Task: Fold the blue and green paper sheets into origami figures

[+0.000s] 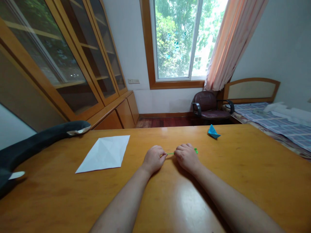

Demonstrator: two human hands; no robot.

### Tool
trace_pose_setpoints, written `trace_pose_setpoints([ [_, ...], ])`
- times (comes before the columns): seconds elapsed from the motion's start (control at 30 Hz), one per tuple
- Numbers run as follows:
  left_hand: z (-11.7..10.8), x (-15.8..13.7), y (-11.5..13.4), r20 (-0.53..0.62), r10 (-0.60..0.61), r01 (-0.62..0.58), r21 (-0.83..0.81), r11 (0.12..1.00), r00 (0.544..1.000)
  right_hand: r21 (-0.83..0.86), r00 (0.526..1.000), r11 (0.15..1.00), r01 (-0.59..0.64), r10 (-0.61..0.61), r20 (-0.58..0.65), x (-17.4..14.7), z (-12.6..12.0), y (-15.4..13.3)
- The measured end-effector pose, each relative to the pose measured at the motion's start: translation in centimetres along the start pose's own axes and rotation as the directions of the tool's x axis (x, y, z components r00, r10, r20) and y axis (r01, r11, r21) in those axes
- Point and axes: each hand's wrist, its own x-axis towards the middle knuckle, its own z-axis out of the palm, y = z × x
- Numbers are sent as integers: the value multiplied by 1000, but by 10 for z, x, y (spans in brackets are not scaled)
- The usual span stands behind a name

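Both my hands are closed on a piece of green paper [170, 153], of which a thin strip shows between them and a small end sticks out past the right knuckles. My left hand [155, 159] pinches its left end between thumb and fingers. Curled over the other part is my right hand [186, 156], resting low at the wooden table. Most of the paper is hidden under the fingers, so its full shape cannot be made out. A blue folded paper boat [213, 132] stands farther off to the right, apart from the hands.
A creased white paper sheet [107, 153] lies on the table [165, 207] to the left. Beyond it at the left edge is a dark stuffed toy [43, 140] with white patches. Past the table's far edge stand a chair [211, 105] and a bed [279, 119].
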Motion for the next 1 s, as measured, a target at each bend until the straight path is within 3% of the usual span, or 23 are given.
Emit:
trace_pose_setpoints([
  [0.4, 5, 1, 16, 70, 76, -86, 152, 985, 995, 24, 999, 999, 41, -42, 24, 0, 5, -6],
  [0.7, 0, 0, 10, 51, 60, -69, 201, 977, 997, 26, 1000, 1000, 7, -7, 11, 0, 3, 0],
  [1.0, 6, 0, 24, 19, 87, -89, 205, 975, 996, 20, 1000, 999, 27, -28, 12, -1, 8, -5],
])
